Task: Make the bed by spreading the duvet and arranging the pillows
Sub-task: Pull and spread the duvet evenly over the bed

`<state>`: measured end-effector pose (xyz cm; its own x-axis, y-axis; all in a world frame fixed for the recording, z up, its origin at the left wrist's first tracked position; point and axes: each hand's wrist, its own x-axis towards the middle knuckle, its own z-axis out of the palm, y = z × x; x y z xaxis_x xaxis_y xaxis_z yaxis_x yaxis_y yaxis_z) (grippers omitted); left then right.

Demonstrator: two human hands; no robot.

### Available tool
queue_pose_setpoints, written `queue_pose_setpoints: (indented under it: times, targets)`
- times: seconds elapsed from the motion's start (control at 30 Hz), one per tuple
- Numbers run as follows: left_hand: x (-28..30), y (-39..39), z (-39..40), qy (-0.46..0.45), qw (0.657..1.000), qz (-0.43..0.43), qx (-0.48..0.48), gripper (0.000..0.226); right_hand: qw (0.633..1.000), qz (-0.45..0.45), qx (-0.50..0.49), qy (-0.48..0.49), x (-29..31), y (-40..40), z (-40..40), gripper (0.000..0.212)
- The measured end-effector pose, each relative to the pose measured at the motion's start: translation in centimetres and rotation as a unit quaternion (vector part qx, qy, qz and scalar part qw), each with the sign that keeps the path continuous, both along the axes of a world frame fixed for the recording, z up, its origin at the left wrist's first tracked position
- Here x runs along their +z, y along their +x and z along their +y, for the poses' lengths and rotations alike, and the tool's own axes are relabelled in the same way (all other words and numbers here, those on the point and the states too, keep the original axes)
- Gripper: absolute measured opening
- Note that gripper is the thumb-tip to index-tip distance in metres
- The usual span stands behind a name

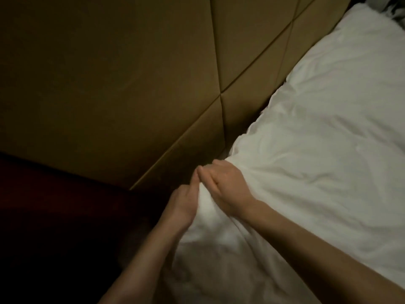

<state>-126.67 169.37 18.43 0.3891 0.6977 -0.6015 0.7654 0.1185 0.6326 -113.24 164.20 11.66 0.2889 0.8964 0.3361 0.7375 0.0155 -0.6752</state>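
A white duvet [317, 163] covers the bed and fills the right half of the view, wrinkled and puffy. Its near corner bunches up at the bed's head end, beside the headboard. My left hand [182, 205] grips that corner from the left side, fingers pressed into the fabric. My right hand [225, 187] holds the same corner from above, its fingers curled over the edge. The two hands touch at the fingertips. No pillow is plainly visible; a white mound at the far upper right may be one.
A tan padded headboard [131, 84] with diagonal seams fills the upper left and runs along the duvet's edge. Below it lies a dark red surface [54, 194] in deep shadow. A narrow dark gap separates headboard and bedding.
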Motion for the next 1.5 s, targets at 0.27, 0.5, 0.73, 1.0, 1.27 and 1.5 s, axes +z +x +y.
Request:
queue_pose_setpoints:
  times: [0.27, 0.5, 0.73, 1.0, 1.27, 1.5]
  targets:
    - [0.0, -2.2, -2.2, 0.204, 0.963, -0.099, 0.147, 0.045, 0.994, 0.030, -0.103, -0.002, -0.5, 7.8, 2.2, 0.054]
    - [-8.6, 6.2, 3.1, 0.074, 0.996, 0.055, 0.019, 0.057, 0.994, 0.013, 0.040, -0.099, -7.4, 3.9, 4.8, 0.034]
    - [-12.3, 12.0, 6.1, 0.057, 0.996, -0.046, 0.040, 0.061, 0.990, -0.091, -0.002, -0.109, -10.4, 10.8, 6.6, 0.043]
    - [-14.0, 6.2, 2.3, 0.336, 0.925, -0.149, 0.093, 0.035, 0.976, -0.110, -0.151, 0.111, -9.8, 16.4, 7.8, 0.054]
    - [-21.8, 10.7, 3.8, 0.269, 0.955, 0.024, -0.125, 0.086, 0.986, -0.147, -0.043, 0.064, -16.4, 14.8, 8.5, 0.024]
    - [-19.6, 13.8, 6.4, 0.197, 0.965, -0.168, 0.037, 0.020, 0.981, -0.172, -0.076, -0.042, -14.0, 17.4, 6.9, 0.034]
